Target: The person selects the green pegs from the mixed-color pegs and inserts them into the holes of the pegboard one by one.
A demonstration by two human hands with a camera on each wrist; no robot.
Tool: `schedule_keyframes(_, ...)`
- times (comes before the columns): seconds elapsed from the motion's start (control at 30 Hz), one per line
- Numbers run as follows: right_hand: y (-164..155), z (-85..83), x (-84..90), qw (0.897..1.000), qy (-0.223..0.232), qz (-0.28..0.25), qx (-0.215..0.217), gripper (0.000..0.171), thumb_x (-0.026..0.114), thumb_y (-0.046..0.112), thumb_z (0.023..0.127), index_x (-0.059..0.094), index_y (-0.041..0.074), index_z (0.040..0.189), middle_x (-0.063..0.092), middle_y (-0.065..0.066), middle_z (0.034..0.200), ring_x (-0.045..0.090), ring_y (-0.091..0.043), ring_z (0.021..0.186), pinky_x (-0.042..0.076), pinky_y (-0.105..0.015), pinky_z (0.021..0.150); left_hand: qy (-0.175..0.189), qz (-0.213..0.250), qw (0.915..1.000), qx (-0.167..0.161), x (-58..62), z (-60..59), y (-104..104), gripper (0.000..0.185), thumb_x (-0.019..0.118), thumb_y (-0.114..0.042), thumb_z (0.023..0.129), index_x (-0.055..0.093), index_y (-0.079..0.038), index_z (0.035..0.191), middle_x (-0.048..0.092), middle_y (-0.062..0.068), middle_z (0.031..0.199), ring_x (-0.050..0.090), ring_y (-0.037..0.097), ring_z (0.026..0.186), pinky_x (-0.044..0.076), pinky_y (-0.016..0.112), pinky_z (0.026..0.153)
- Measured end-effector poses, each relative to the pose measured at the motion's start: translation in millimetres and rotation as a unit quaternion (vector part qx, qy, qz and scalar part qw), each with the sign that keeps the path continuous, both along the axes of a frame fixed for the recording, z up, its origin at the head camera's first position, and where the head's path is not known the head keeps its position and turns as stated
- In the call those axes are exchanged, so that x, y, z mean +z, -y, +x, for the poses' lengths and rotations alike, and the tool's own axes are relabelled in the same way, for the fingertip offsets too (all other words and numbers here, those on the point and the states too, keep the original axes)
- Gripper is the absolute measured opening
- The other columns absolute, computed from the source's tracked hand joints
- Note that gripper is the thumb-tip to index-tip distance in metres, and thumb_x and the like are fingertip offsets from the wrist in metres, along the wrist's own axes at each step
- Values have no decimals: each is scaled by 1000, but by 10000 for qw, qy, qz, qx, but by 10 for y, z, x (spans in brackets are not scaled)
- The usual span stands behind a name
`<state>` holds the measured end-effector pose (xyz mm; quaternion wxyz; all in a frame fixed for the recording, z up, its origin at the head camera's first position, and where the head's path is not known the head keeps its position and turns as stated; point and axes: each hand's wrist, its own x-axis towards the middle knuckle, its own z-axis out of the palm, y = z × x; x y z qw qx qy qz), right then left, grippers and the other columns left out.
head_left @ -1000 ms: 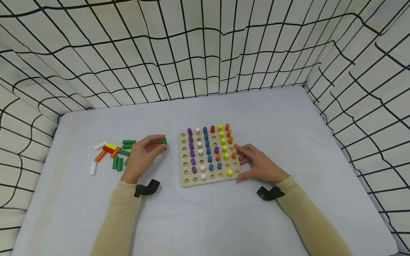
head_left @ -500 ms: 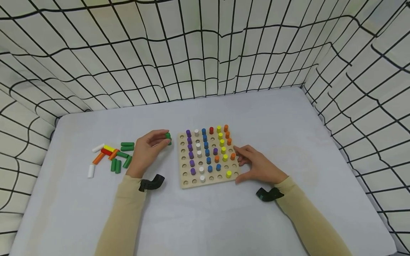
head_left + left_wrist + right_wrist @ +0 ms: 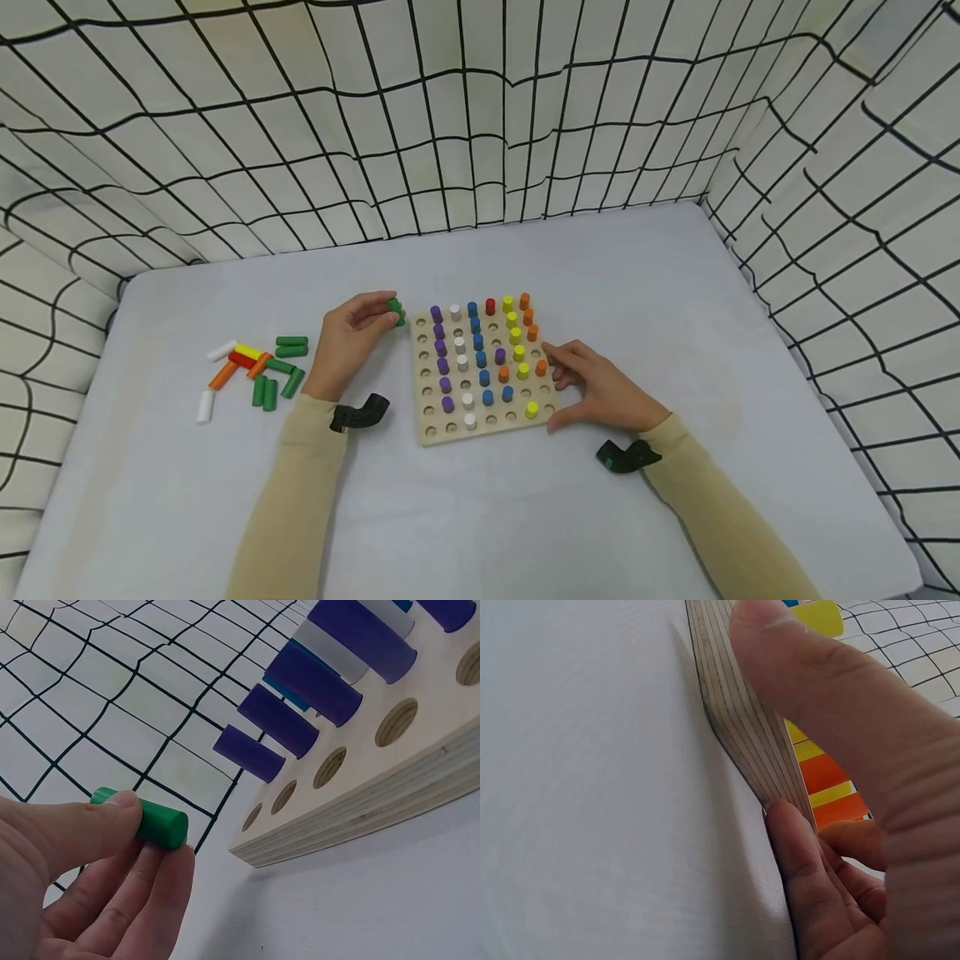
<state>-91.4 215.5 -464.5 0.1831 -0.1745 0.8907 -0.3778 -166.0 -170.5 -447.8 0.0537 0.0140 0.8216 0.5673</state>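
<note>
The left hand point(image 3: 348, 342) pinched a green peg point(image 3: 395, 310) between thumb and fingertips just beside the far left corner of the wooden pegboard point(image 3: 429, 427), while the right hand point(image 3: 600, 387) gripped the board's right edge, thumb against its side and fingers by the orange pegs point(image 3: 532, 332).

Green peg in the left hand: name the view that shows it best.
Left wrist view: the green peg fills the frame, pinched by the left hand. The head view shows it small. The right wrist view misses it.
</note>
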Motion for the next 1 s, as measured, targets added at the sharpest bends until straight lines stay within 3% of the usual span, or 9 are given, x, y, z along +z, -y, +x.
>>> schedule_keyframes(0.23, 2, -14, -18, 10000, -15, 49, 37, 118, 94, 51, 66, 34, 18, 162, 52, 3, 131, 58, -9, 110, 56, -31, 104, 137, 120, 9998, -14, -49, -58, -27, 43, 71, -27, 100, 63, -13, 140, 67, 11, 134, 68, -4, 107, 54, 9, 92)
schedule_keyframes(0.4, -5, -22, -32, 10000, -53, 12, 31, 118, 95, 50, 66, 35, 17, 162, 53, 3, 129, 59, -9, 109, 56, -33, 104, -51, 246, 9997, -75, -86, -96, -73, 43, 71, -26, 99, 63, -11, 139, 69, 10, 130, 69, -4, 106, 55, 9, 92)
schedule_keyframes(0.77, -9, -27, -41, 10000, -35, -29, 26, 120, 95, 50, 64, 35, 15, 162, 52, 3, 129, 60, -8, 108, 57, -29, 102, -247, -59, 9995, -180, -167, -149, -123, 38, 73, -23, 98, 67, -12, 134, 70, 15, 128, 66, -5, 101, 53, 5, 87)
schedule_keyframes(1.0, -13, -33, -42, 10000, -27, -11, 27, 120, 95, 51, 65, 35, 15, 162, 53, 2, 129, 60, -9, 108, 57, -29, 101, -480, 139, 9984, -256, -184, -146, -167, 36, 73, -17, 98, 67, -7, 132, 69, 16, 129, 65, -5, 104, 53, 5, 91)
